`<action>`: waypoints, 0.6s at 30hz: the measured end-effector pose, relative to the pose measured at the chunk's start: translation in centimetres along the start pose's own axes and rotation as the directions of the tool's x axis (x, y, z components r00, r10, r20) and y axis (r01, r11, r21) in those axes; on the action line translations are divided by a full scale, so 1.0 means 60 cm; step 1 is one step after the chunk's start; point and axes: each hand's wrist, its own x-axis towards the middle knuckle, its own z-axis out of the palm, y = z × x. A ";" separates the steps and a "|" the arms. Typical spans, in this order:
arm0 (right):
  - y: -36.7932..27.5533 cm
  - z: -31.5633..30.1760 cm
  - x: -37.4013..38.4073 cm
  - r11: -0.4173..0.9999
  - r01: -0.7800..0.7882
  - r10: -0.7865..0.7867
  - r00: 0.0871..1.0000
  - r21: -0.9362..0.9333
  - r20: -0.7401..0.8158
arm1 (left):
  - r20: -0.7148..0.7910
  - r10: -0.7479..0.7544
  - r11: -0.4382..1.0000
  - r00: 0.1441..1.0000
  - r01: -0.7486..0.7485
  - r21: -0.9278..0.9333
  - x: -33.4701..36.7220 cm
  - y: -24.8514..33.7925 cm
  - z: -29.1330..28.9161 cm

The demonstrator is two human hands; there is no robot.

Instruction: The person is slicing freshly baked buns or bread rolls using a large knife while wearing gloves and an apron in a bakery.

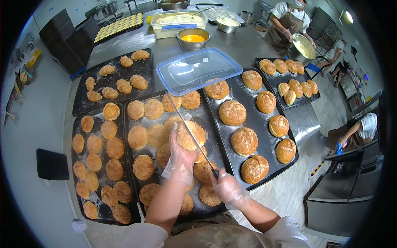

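Head view:
- Left hand: grip wrapped around crumb-coated bun, held above middle tray, toward near edge of tabletop.
- Right hand: grip clamped on handle of long knife; blade slants across bun, cut depth cannot be told.

Hazards:
- Blade slip into left fingers; cause: fingers close to blade, thin glove.
- Bun crushed; cause: excess squeeze.
- Tip striking clear lid over tray's far edge; cause: overlong stroke.
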 end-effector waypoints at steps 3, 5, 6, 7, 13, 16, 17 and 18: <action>-0.025 -0.022 0.052 0.999 0.017 -0.018 1.000 0.043 0.005 | 0.182 -0.071 0.997 0.981 0.066 0.034 0.017 -0.010 -0.038; -0.039 -0.031 0.074 0.997 0.033 -0.032 0.999 0.073 -0.018 | 0.351 -0.120 0.992 0.929 0.104 0.066 0.012 -0.010 -0.031; -0.053 -0.045 0.059 0.993 -0.024 0.019 0.999 0.114 0.045 | 0.220 -0.068 0.994 0.973 0.048 0.096 0.006 -0.008 -0.029; -0.044 -0.041 0.051 0.993 -0.027 0.022 0.999 0.112 0.042 | 0.092 -0.009 0.992 0.996 -0.003 0.129 -0.002 -0.006 -0.009; 0.023 0.001 -0.029 1.000 -0.022 0.022 1.000 -0.003 0.012 | 0.053 0.019 0.990 0.998 -0.027 0.141 -0.017 -0.012 0.012; -0.027 -0.032 0.048 0.999 -0.036 0.034 0.998 0.040 0.058 | 0.267 -0.051 0.970 0.962 -0.016 0.244 -0.005 -0.030 -0.036; -0.032 -0.036 0.058 0.996 -0.043 0.040 0.998 0.077 0.046 | 0.245 -0.027 0.958 0.969 -0.045 0.283 -0.005 -0.041 -0.035; -0.027 -0.030 0.058 0.996 -0.048 0.045 0.998 0.078 0.041 | 0.276 -0.029 0.961 0.961 -0.050 0.272 -0.007 -0.039 -0.034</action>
